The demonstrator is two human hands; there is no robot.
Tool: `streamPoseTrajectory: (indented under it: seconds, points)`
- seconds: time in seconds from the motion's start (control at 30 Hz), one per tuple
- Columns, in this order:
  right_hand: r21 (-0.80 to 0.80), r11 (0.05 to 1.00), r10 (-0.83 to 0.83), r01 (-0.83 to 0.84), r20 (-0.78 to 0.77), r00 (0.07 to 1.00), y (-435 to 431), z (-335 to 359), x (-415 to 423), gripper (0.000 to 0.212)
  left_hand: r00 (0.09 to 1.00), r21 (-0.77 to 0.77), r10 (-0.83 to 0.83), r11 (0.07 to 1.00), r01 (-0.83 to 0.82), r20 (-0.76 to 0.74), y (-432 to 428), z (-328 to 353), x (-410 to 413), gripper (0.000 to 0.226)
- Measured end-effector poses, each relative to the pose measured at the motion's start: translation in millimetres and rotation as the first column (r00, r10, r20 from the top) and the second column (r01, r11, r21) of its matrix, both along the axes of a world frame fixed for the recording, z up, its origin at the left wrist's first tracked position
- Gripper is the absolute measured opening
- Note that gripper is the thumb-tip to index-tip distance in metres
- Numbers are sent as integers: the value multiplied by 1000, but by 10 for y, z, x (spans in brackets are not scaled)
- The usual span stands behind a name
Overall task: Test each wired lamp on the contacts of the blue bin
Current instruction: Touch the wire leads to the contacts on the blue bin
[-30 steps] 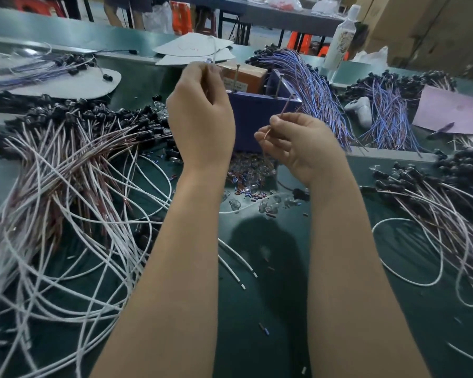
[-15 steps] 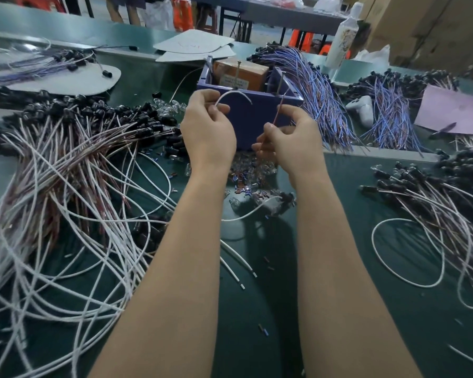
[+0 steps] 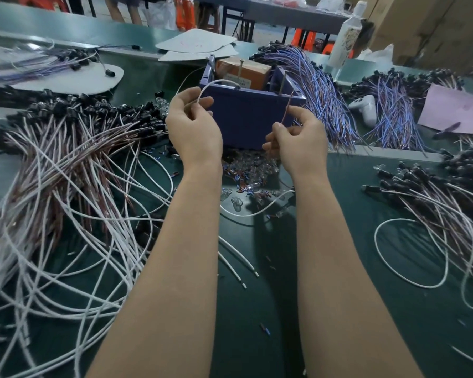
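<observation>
The blue bin (image 3: 246, 115) stands at the middle of the green table, with metal pins (image 3: 241, 67) sticking up from its rim. In front of its left corner my left hand (image 3: 194, 129) pinches a white wire (image 3: 216, 83) that arcs over the rim. My right hand (image 3: 298, 143) pinches a thin brown wire (image 3: 286, 107) that rises toward the pin at the right side. Both wires run down to a small lamp (image 3: 283, 211) lying on the table between my forearms.
A big pile of white and brown wired lamps (image 3: 66, 173) covers the left. Another pile (image 3: 434, 203) lies at the right. Blue-wired bundles (image 3: 320, 85) sit behind the bin. Loose glass bulbs (image 3: 246, 173) lie in front of it. A brown box (image 3: 243, 73) sits inside the bin.
Both hands came down from above the bin's rim to in front of it and moved apart. The white wire now arcs up from my left hand.
</observation>
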State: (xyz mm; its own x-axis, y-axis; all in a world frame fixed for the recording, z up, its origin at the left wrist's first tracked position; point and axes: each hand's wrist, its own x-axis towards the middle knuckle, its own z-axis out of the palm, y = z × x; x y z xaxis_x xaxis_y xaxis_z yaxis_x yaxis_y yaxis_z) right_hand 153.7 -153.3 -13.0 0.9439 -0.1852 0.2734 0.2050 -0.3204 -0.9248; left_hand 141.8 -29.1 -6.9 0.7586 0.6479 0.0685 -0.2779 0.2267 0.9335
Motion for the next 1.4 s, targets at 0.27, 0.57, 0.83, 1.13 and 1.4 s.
streamPoseTrajectory:
  seconds: [0.27,0.57,0.83,1.13,1.4]
  points:
    - [28,999,-19,18,1,1000,-7,1,-1,15,1000,-93,-18,995,19,14,0,17,-4,28]
    - [-14,1000,-19,19,10,1000,-40,26,3,15,999,-106,-25,994,27,23,0,17,-8,28]
    - [-105,994,-8,5,-26,1000,-117,95,19,29,999,-96,-34,995,38,41,6,23,11,30]
    - [-339,936,-97,95,10,995,159,7,-30,46,999,-100,-37,994,40,36,7,3,29,30]
    - [-332,936,-114,118,32,993,278,-2,-83,52,999,-91,-33,995,37,40,-6,-3,37,28]
